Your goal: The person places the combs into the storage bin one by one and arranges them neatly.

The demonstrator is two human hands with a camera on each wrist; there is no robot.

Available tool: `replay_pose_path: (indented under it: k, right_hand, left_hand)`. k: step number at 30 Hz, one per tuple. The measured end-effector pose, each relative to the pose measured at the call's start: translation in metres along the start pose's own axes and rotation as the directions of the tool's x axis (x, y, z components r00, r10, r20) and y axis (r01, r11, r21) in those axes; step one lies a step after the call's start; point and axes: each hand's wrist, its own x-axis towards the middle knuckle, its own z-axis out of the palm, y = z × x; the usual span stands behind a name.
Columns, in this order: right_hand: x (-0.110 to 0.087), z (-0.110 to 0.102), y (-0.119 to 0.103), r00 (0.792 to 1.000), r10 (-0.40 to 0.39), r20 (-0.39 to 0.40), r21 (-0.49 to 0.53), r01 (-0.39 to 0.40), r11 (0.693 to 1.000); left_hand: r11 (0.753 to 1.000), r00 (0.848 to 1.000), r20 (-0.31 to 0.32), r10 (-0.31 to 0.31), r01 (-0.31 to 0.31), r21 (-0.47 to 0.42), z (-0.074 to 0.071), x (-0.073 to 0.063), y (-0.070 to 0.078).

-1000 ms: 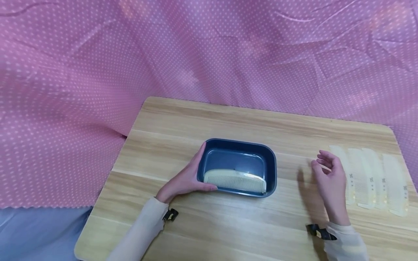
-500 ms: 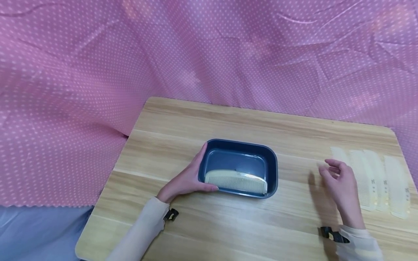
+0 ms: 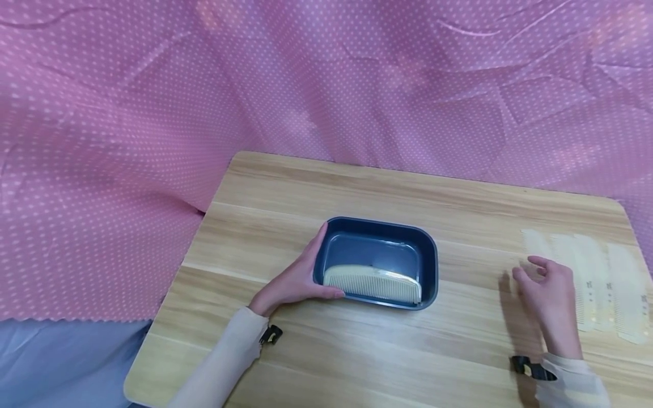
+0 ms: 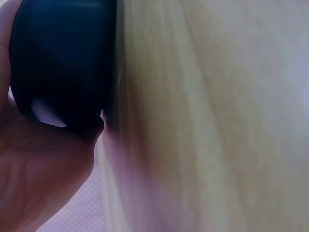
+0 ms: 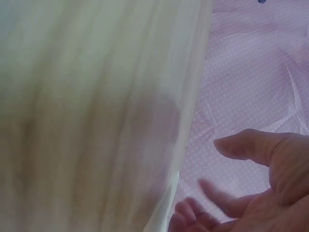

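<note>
My left hand [image 3: 298, 277] grips the left end of a dark blue rectangular tub [image 3: 431, 266], its thumb along the near side. Inside the tub a cream comb [image 3: 372, 283] lies along the near wall, teeth toward me. In the left wrist view the left hand [image 4: 43, 169] curves against the dark tub wall [image 4: 58, 63]. At the right, my right hand [image 3: 551, 294] hovers over the leftmost of several pale combs [image 3: 535, 242], covering much of it. In the right wrist view the right hand [image 5: 270, 188] has thumb and index finger apart, nothing between them.
The other pale combs [image 3: 627, 294] lie side by side near the right edge of the wooden table [image 3: 398, 351]. A pink dotted cloth [image 3: 326, 85] hangs behind the table and along its left side.
My right hand has moved right and nearer to me, over the leftmost comb. The left hand stays on the tub, and the comb inside has not moved.
</note>
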Motion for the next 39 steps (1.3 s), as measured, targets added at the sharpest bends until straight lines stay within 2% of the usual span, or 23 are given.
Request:
replay_pose_path:
  k: [6,11,17,26,32,39]
  right_hand:
    - [0.007,-0.002,0.004,0.999,0.027,0.039,-0.056,-0.025,0.998]
    - [0.005,-0.005,0.008,0.999,0.015,0.049,-0.079,-0.012,0.997]
    - [0.004,-0.009,0.012,0.996,0.046,0.075,-0.119,-0.037,0.992]
    - [0.007,-0.012,0.018,0.998,0.04,0.038,-0.174,-0.032,0.984]
    - [0.009,-0.012,0.019,0.996,0.094,0.007,-0.146,-0.092,0.985]
    - [0.011,-0.014,0.023,0.997,0.075,0.011,-0.142,-0.072,0.987]
  left_hand:
    - [1.0,1.0,0.001,0.007,-0.007,0.005,-0.001,0.0,-0.002]
    - [1.0,1.0,0.01,0.025,-0.025,0.017,0.0,0.001,-0.004]
    - [0.999,1.0,0.01,0.028,-0.028,0.016,-0.001,0.001,-0.006]
    - [1.0,1.0,0.006,0.018,-0.018,0.007,-0.002,0.002,-0.007]
    - [1.0,1.0,0.007,0.018,-0.018,-0.011,-0.002,0.003,-0.009]
    - [0.999,0.999,0.003,0.047,-0.047,-0.004,-0.002,0.003,-0.009]
